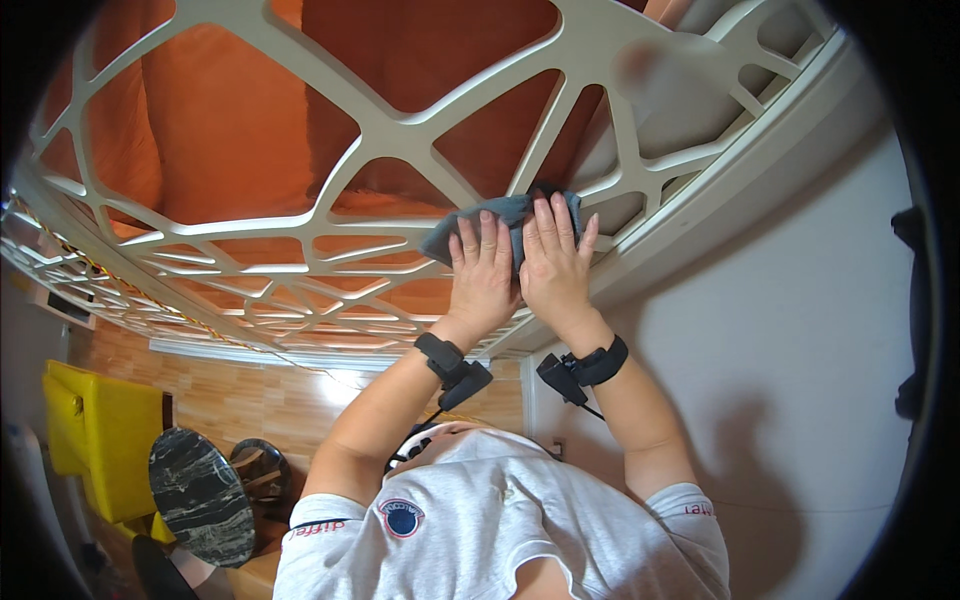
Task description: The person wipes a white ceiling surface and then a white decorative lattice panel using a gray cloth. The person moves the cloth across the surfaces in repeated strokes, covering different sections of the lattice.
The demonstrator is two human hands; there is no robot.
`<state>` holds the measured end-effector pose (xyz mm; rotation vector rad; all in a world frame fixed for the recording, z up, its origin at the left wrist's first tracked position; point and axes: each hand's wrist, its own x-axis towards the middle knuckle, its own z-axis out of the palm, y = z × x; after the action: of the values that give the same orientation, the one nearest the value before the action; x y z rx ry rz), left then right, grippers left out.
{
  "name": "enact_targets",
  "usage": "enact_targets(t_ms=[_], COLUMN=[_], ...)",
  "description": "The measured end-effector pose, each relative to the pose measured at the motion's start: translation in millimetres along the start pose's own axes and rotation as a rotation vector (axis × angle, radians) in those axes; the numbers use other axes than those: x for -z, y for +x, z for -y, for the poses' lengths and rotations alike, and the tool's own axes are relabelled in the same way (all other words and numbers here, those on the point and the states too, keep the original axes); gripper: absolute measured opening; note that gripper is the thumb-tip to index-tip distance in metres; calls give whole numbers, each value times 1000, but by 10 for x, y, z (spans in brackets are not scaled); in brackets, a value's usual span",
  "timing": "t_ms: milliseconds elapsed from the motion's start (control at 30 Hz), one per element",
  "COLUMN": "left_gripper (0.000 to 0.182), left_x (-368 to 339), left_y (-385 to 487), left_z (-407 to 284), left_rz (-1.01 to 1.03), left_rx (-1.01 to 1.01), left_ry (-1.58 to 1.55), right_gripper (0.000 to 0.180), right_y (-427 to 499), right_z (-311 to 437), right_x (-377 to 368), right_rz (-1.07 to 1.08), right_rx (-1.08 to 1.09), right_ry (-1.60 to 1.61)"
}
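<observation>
A blue-grey cloth [480, 217] lies folded against a white openwork lattice panel [397, 139]. My left hand [484, 270] presses flat on the cloth's left part, fingers stretched towards the panel. Beside it, my right hand [556, 259] rests flat over the cloth's right part, its outermost finger spread apart at the cloth's edge. The two hands touch or nearly touch near the thumbs, which are mostly hidden. Orange and dark red fabric [225, 120] shows behind the openings of the lattice. Each wrist wears a black strap with a small device.
A white wall [750, 300] stands close on the right, beside the panel's frame [720, 172]. A twisted yellow-red cord [142, 292] runs along the lattice at left. Below left are a yellow leather seat [112, 442] and a round black marble-patterned tabletop [201, 495] over a wood-look floor.
</observation>
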<state>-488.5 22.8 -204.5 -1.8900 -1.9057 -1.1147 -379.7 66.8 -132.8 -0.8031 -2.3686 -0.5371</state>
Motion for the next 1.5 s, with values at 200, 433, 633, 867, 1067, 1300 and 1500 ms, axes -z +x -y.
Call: enact_targets(t_ms=[200,433,633,867,1067,1300,1500], left_gripper=[85,88,80,72,66,61,66], left_x=[263,293,442,390,382,596,709], left_y=[-35,-178,-37,214,220,138,150], left_z=[71,112,-112,-305,-66,155,231], left_rz=[160,127,141,86,202,159,182], left_rx=[-4,-24,-8,-101,-203,-203,-280], left_ry=[-28,-4,-63,-35,194,329,460], right_gripper=[36,44,35,37,41,53,67], right_y=[115,198,129,268,144,21,49], right_z=[-133,-275,-206,-420,-364,26,326], right_x=[229,343,241,473,389,187,15], right_rz=[5,-21,62,-17,53,18,22], right_rx=[21,13,157,125,135,-29,-158], right_ry=[-28,-138,-106,-234,-143,84,220])
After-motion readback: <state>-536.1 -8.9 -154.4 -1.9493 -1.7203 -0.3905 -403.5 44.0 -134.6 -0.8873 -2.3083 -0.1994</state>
